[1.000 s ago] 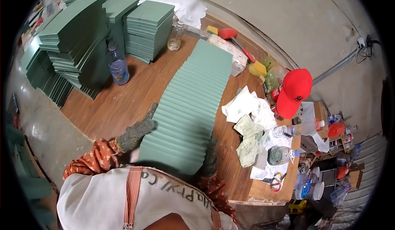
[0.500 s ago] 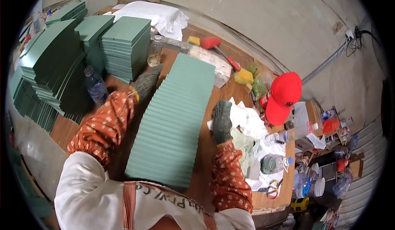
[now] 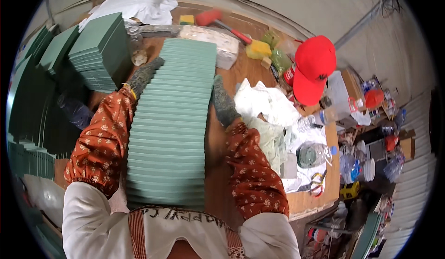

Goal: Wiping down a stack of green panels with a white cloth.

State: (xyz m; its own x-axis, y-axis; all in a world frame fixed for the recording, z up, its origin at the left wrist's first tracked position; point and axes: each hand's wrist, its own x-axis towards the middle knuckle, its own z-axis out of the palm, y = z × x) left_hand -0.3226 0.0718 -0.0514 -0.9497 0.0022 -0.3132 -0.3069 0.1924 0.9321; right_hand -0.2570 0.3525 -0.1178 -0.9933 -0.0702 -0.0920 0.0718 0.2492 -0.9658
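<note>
A long row of thin green boards [image 3: 171, 120] lies overlapped like steps down the wooden table in front of me. Against its far left edge rests my left hand [image 3: 145, 77], in a dark grey glove, the fingers stretched along the boards. On the opposite side, my right hand [image 3: 224, 102], gloved alike, has straight fingers pointing away from me, at or very close to the right edge. Neither hand is wrapped round anything. Just right of the right hand lies a crumpled white cloth [image 3: 264, 102].
Tall stacks of green boards [image 3: 99, 50] stand at the left, beside a plastic bottle [image 3: 74, 110]. Beyond the row are a whitish block [image 3: 218, 46] and a red-headed mallet [image 3: 209, 16]. A red cap [image 3: 315, 69], a clear bottle [image 3: 313, 155] and scissors [image 3: 317, 185] occupy the right side.
My right hand has moved left from beside the cloth to the boards' right edge. My left hand has come in against their left edge. The whole view has shifted and turned.
</note>
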